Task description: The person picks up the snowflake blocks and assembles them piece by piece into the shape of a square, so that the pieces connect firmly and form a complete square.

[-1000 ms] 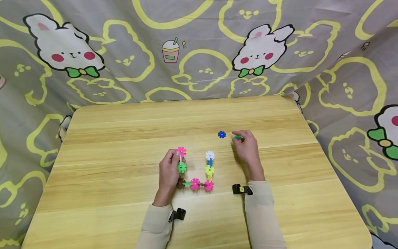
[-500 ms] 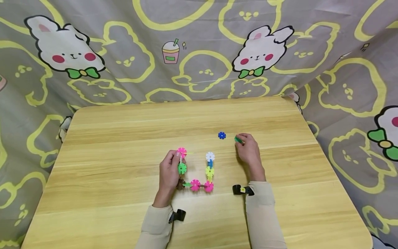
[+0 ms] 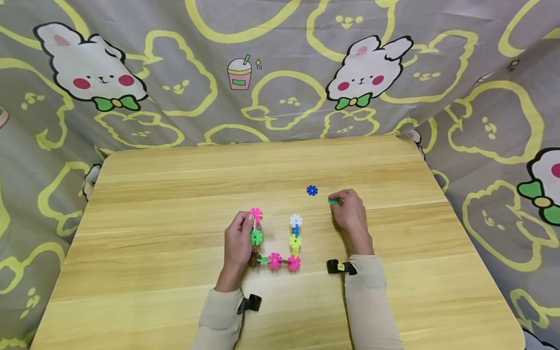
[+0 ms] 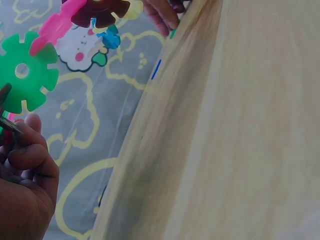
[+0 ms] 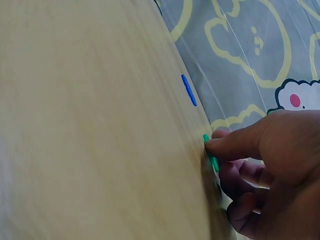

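My left hand [image 3: 238,238] holds a U-shaped chain of notched plastic snowflake discs [image 3: 274,260] by its left side. At its upper left end is a pink disc [image 3: 255,215], with a thin yellow disc edge-on beside it; at the other end, a white disc [image 3: 295,220]. In the left wrist view, a green disc [image 4: 42,77] of the chain shows close up, off the table. My right hand [image 3: 350,214] pinches a separate green snowflake disc [image 3: 333,201] between thumb and fingers. The right wrist view shows that green disc [image 5: 212,154] edge-on, low by the tabletop.
One loose blue snowflake disc [image 3: 312,190] lies flat on the wooden table [image 3: 166,194], left of and beyond my right hand. A patterned grey curtain [image 3: 288,48] hangs behind and at both sides of the table. Black wrist cameras [image 3: 252,302] sit at the cuffs.
My right hand has drawn back slightly toward me. The green disc in its fingers has turned and shows more than before. My left hand and the chain have stayed almost still.
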Demonstrator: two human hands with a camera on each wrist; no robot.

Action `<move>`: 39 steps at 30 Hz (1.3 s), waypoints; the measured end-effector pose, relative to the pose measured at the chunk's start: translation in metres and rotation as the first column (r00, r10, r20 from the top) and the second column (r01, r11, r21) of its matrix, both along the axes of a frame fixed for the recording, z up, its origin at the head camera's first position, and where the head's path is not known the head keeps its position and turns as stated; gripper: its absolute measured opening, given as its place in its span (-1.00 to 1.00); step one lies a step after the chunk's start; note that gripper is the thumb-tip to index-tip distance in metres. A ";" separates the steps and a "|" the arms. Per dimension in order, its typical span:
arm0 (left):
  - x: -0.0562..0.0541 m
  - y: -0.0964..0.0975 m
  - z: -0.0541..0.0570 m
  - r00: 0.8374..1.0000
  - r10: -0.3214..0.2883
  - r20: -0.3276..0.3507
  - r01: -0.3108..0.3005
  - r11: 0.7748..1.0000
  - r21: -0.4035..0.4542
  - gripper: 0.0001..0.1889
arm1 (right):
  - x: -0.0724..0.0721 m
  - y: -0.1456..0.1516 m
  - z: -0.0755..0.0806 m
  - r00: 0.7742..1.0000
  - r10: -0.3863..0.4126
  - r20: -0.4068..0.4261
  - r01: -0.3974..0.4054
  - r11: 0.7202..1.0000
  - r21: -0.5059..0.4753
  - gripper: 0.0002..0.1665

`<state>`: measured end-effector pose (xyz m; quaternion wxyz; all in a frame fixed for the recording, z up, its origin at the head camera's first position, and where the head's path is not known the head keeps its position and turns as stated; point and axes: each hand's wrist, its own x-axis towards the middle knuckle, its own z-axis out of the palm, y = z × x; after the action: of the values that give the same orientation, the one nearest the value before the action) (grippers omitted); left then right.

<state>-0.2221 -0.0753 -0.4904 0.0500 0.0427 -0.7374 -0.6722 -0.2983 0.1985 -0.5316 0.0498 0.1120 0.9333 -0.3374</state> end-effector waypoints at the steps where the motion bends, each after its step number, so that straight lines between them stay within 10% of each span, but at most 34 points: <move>1: 0.000 0.000 0.000 1.000 -0.001 0.001 0.001 1.000 0.000 -0.72 | 0.000 0.000 0.000 1.000 0.005 0.006 -0.005 1.000 0.001 -0.78; 18: 0.000 0.001 -0.001 1.000 -0.005 -0.003 0.005 1.000 0.000 -0.73 | -0.003 0.001 0.000 0.997 0.023 0.077 -0.022 1.000 -0.014 -0.54; 39: -0.001 0.001 -0.002 1.000 -0.001 0.003 0.001 1.000 0.014 -0.72 | 0.002 -0.003 0.002 0.993 0.110 0.029 -0.111 0.993 0.033 -0.70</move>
<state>-0.2226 -0.0745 -0.4922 0.0480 0.0437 -0.7328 -0.6773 -0.2967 0.1953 -0.5291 0.0791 0.0654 0.9430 -0.3166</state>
